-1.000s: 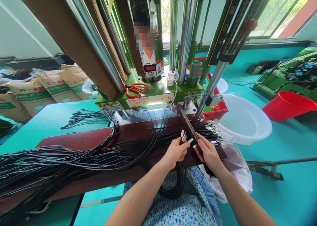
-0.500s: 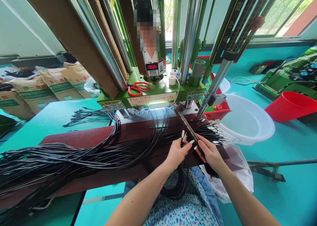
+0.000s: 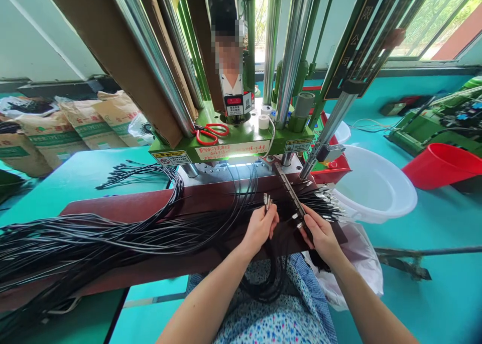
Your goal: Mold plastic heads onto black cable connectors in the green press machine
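While thin black cables (image 3: 150, 238) sprawl across a smooth maroon board (image 3: 124, 203) above glossy teal floor (image 3: 433, 223), the left hand (image 3: 259, 225) pinches metal connectors (image 3: 267, 200) and the right hand (image 3: 320, 233) grips a slim dark bar (image 3: 289, 187) slanting toward the green metal press (image 3: 241, 132).

Printed paper sacks (image 3: 81, 128) stand along the left wall (image 3: 26, 47). On the right, a red bucket (image 3: 429, 172) sits near a white tub (image 3: 376, 186), green machinery (image 3: 433, 128) behind.
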`<action>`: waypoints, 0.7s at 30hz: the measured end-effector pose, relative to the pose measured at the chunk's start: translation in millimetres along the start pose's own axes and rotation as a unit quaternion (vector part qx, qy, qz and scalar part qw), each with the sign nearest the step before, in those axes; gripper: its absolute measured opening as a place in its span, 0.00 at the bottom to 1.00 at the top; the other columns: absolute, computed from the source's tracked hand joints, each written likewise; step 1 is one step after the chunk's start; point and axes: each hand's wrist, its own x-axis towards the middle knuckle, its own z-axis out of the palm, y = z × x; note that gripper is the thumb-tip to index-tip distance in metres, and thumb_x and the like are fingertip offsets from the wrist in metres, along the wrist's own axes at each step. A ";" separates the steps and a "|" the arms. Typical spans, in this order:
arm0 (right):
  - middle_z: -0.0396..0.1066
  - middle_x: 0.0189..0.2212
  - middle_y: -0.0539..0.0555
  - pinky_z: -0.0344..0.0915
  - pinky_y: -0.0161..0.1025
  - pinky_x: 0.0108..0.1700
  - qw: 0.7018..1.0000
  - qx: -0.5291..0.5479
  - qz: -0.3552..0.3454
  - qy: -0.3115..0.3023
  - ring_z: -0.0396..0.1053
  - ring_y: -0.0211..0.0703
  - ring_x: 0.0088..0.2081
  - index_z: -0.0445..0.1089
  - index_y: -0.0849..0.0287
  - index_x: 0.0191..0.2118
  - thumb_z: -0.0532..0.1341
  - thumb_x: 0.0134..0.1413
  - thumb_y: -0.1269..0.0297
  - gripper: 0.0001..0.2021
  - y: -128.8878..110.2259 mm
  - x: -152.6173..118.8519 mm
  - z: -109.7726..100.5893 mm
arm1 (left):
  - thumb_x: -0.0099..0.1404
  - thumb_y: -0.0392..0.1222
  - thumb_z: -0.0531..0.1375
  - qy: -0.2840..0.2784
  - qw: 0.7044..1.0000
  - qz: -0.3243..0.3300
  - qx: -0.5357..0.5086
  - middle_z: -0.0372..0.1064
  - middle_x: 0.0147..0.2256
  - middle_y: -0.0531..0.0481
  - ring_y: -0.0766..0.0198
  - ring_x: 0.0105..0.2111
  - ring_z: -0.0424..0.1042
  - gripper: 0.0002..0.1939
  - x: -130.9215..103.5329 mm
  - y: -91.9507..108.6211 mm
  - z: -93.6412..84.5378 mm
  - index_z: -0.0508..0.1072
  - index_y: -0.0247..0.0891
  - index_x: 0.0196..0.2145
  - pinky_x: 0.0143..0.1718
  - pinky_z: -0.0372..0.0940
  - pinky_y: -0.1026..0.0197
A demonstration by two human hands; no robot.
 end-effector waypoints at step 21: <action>0.58 0.16 0.45 0.48 0.29 0.12 0.997 -0.010 -0.009 -0.074 0.52 0.30 0.14 0.60 0.60 0.56 0.54 0.56 0.52 0.26 8.5 -0.5 -9.5 | 0.56 0.54 0.57 -0.311 0.892 -0.258 -0.204 0.41 0.09 0.60 0.76 0.09 0.41 0.26 0.3 1.0 -5.6 0.49 0.38 0.14 0.09 0.35 0.70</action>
